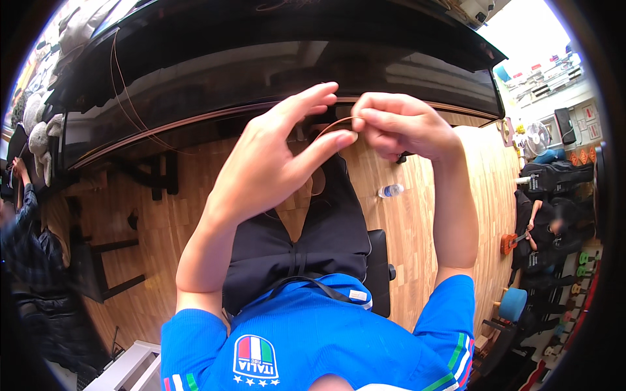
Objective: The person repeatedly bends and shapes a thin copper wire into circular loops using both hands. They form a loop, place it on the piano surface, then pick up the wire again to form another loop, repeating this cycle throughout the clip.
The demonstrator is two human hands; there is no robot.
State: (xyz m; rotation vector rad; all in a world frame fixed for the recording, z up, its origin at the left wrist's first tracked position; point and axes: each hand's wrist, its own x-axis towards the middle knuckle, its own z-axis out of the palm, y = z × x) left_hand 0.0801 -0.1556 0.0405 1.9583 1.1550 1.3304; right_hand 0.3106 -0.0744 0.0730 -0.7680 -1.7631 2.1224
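A thin copper-coloured wire (336,122) arches between my hands above my lap. My right hand (404,127) pinches it between thumb and index finger. My left hand (274,150) has its fingers raised and apart; its thumb lies beside the wire, and whether it touches it I cannot tell. The lower part of the wire hangs partly hidden behind that hand. Just beyond both hands stands a glossy black piano (215,72), with more thin wires (124,98) draped over its left part.
A water bottle (390,190) is on the wooden floor, right of my legs. Grey plush toys (40,143) sit at left near a person (26,208). At right are another person with a small guitar (510,243), a blue stool (513,304) and a fan (536,138). A black seat (378,260) is under me.
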